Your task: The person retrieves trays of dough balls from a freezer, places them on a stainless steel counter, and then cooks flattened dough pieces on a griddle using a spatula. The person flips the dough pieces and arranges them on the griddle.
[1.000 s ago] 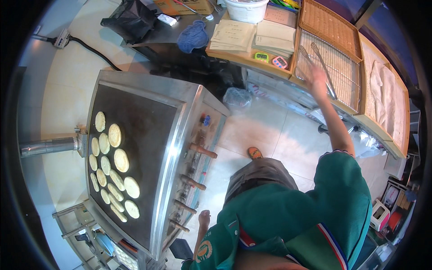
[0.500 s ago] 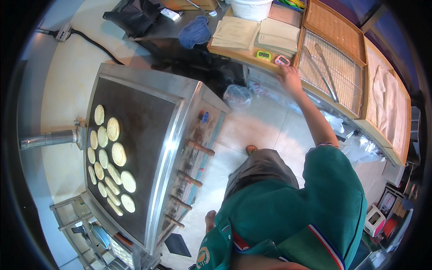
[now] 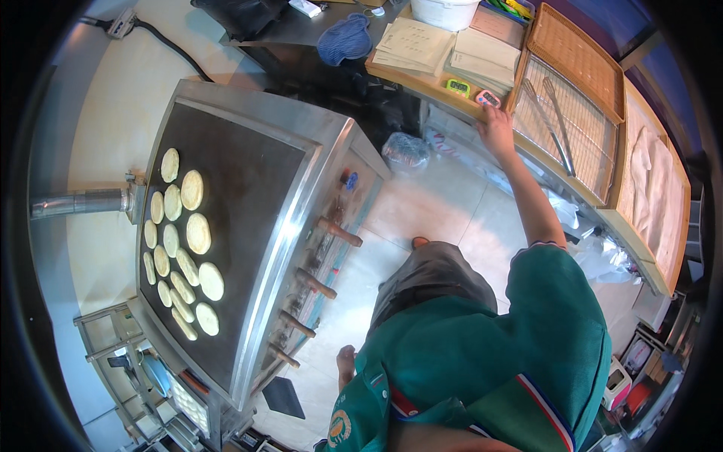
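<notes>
My right hand [image 3: 495, 129] reaches out to the front edge of the wooden counter. Its fingertips touch the near side of a small pink digital timer [image 3: 488, 99], the fingers stretched out rather than wrapped round it. A green digital timer [image 3: 458, 87] lies just left of the pink one. Low beside my body hangs my left hand [image 3: 345, 365], partly covered by the green sleeve; its fingers are too small and hidden to read. On the dark griddle [image 3: 241, 173] at the left lie several pale flatbreads [image 3: 199, 233], round and oval, some lightly browned.
Paper stacks [image 3: 410, 45] and a white tub [image 3: 444, 11] stand behind the timers. Metal tongs [image 3: 553, 124] rest on a wire rack [image 3: 595, 143], with dough strips [image 3: 651, 196] on a board farther right. Wooden-handled knobs [image 3: 316, 283] jut from the griddle's side toward the walkway.
The view has shifted slightly, so the counter sits farther right and the griddle higher. My right hand stays at the pink timer, its fingers a little closer over its edge.
</notes>
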Demonstrator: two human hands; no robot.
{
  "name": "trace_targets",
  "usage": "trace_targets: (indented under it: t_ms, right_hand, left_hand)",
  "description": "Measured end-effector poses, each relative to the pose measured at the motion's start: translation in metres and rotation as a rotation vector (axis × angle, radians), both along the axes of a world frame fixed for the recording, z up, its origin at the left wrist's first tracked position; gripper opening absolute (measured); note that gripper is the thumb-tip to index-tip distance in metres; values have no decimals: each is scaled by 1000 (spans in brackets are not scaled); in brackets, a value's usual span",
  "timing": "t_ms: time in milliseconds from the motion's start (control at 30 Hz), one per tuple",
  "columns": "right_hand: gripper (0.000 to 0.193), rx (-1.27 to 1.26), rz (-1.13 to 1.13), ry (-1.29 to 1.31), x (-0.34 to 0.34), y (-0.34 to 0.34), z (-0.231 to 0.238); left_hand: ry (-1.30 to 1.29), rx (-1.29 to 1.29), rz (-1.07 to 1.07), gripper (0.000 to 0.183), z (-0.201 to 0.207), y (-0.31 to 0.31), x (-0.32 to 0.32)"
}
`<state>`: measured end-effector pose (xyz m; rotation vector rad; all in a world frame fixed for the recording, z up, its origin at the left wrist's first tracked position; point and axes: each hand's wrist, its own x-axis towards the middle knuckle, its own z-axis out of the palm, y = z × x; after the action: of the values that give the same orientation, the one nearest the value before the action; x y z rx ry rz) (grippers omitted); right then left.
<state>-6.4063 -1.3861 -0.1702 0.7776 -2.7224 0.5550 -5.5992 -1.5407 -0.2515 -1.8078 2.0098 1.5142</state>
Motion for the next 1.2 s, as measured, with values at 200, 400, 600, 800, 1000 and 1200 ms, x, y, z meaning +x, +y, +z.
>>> trace_targets:
  t_ms: [200,400,600,800,1000,1200]
  right_hand:
    - [63,-89,118,77,-11,-9,1]
    - [51,-68,237,95,-25,-13,-6]
    - [55,210,44,118,-32,-24,-35]
    - [55,101,177,204,-13,-74,-10]
    - [49,-152,548,236,58,-184,63]
    - [48,-174,906,155,204,-314,137]
  left_hand:
    - [-71,-100,-81,27,27,8,-19]
    - [-252,-135,76,35,30,23,-28]
    - [-346,-138,133,37,11,46,-19]
    - [-323,-357,522,36,49,66,-22]
    - [-297,-1084,504,46,166,-55,-10]
    - [-172,-1246,383,54,238,-247,18]
